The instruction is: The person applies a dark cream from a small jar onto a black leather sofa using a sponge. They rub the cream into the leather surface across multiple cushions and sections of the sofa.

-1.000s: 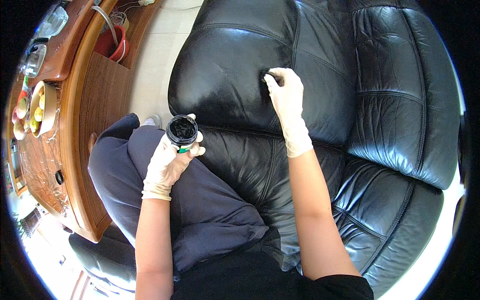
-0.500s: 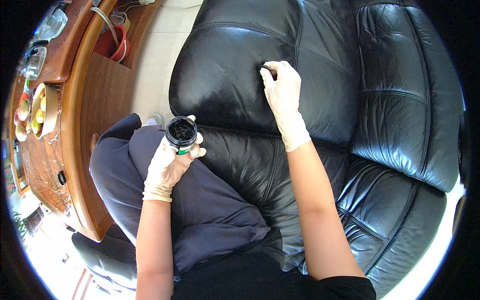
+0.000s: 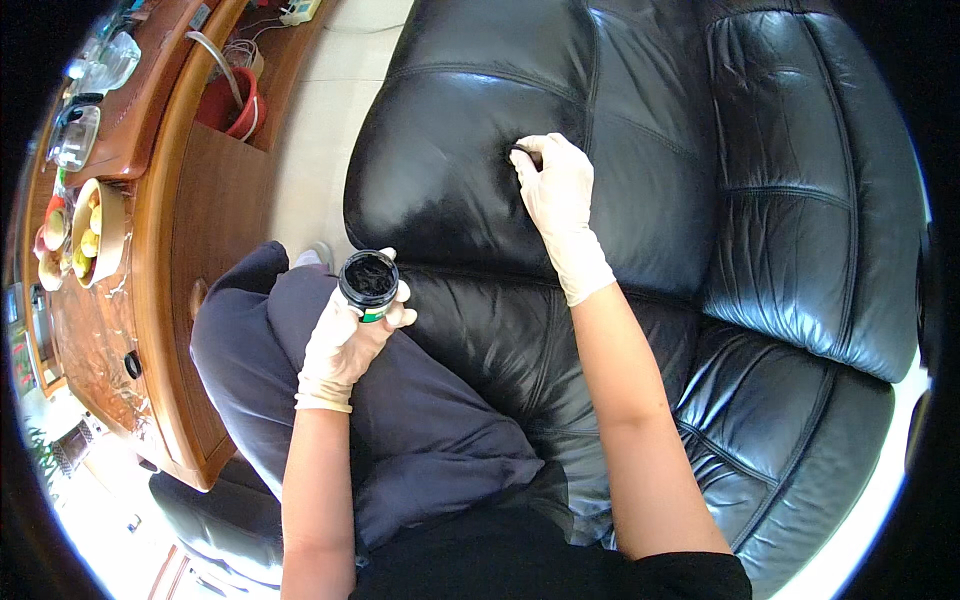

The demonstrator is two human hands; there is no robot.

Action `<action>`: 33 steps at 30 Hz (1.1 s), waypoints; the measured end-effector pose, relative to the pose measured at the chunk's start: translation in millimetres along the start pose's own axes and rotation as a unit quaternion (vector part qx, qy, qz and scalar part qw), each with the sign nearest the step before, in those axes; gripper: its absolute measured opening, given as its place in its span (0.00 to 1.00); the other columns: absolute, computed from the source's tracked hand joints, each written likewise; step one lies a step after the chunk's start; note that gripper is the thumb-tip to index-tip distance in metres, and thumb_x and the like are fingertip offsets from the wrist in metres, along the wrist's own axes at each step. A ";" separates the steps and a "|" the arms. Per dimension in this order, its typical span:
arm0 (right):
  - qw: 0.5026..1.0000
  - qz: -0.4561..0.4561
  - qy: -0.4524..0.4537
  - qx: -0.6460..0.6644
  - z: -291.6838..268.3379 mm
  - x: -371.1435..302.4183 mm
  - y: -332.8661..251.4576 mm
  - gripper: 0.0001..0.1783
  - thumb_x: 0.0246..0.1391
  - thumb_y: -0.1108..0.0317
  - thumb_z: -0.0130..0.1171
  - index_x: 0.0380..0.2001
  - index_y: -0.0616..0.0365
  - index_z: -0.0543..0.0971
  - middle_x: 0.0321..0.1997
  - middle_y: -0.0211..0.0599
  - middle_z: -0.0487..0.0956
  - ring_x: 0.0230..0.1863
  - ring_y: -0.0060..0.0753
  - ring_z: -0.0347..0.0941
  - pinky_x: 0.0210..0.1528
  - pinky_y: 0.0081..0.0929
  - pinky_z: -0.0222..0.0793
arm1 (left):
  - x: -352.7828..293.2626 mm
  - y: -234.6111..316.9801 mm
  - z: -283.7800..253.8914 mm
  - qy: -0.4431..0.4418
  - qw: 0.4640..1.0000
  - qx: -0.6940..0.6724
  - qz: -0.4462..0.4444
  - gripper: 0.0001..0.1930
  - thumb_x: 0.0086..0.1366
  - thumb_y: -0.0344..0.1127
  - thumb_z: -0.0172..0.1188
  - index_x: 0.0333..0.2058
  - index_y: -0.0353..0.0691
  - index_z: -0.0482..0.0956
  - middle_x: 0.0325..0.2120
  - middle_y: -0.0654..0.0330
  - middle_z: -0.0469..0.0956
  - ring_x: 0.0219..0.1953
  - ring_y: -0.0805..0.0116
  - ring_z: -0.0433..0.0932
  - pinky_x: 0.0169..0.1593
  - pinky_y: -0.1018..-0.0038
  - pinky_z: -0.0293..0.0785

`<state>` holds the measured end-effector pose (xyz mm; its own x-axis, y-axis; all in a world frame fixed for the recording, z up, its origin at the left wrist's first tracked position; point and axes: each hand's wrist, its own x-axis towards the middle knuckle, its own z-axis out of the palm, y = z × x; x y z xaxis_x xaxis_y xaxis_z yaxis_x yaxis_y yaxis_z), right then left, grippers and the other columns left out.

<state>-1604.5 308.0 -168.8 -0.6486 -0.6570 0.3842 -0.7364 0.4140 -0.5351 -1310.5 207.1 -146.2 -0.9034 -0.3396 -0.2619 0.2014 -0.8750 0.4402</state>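
Observation:
Both hands wear thin whitish gloves. My left hand (image 3: 338, 352) is wrapped round an open jar (image 3: 369, 279) of glossy black paste, its mouth tilted up toward me above my lap. A bit of green label shows under the rim. Over the black leather sofa (image 3: 440, 175), my right hand (image 3: 562, 195) pinches a small black pad (image 3: 529, 157) against the seat cushion. Most of the pad is hidden by the fingers, so its exact kind cannot be made out. Around it the leather looks dark, with a duller patch beside the fingertips.
To the left stands a wooden table (image 3: 155, 260) with a bowl of fruit (image 3: 105, 235) and clear containers (image 3: 75, 138) on it. A red bucket (image 3: 248, 112) sits in its open shelf. Pale floor tiles (image 3: 325, 130) run between table and sofa. My bent legs (image 3: 400, 420) rest against the sofa front.
My right hand with the pad has shifted slightly left and toward me over the cushion. The jar in my left hand sits a little lower in the view, which itself has shifted slightly.

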 end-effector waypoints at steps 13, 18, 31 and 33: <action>0.998 -0.044 -0.003 -0.045 5.5 6.8 -7.8 0.06 0.50 0.68 0.66 0.30 0.57 0.83 0.31 0.38 0.81 0.35 0.45 0.78 0.42 0.40 0.70 | 0.9 -0.4 1.4 0.000 1.000 -0.002 0.004 0.44 0.58 0.46 0.72 0.66 0.30 0.61 0.49 0.48 0.77 0.40 0.66 0.77 0.58 0.61 0.74; 0.998 -0.003 0.010 -0.054 -15.4 -10.2 -2.7 0.06 0.49 0.71 0.68 0.30 0.60 0.83 0.29 0.40 0.81 0.31 0.41 0.80 0.38 0.34 0.74 | -1.2 0.4 -0.2 0.011 1.000 -0.003 0.005 0.45 0.57 0.47 0.73 0.67 0.32 0.62 0.48 0.49 0.77 0.40 0.66 0.77 0.57 0.62 0.73; 0.967 0.193 0.085 0.146 -20.1 -65.5 16.0 0.07 0.48 0.74 0.70 0.32 0.61 0.82 0.28 0.37 0.80 0.27 0.31 0.77 0.33 0.28 0.72 | 0.0 -1.0 0.5 0.015 1.000 0.008 0.001 0.46 0.56 0.49 0.73 0.67 0.33 0.62 0.46 0.51 0.75 0.40 0.67 0.75 0.56 0.62 0.71; 0.989 0.133 0.058 0.024 -21.7 -46.5 4.2 0.07 0.48 0.70 0.70 0.30 0.59 0.83 0.30 0.38 0.82 0.30 0.41 0.79 0.39 0.34 0.73 | -0.4 -0.3 1.2 0.010 1.000 0.013 0.005 0.45 0.56 0.49 0.72 0.67 0.33 0.62 0.47 0.51 0.74 0.40 0.67 0.75 0.56 0.62 0.71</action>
<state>-1581.7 353.9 -172.6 -0.8380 -0.4504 0.3080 -0.5286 0.5303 -0.6628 -1310.7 208.0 -145.2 -0.8932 -0.3559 -0.2750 0.2001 -0.8620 0.4658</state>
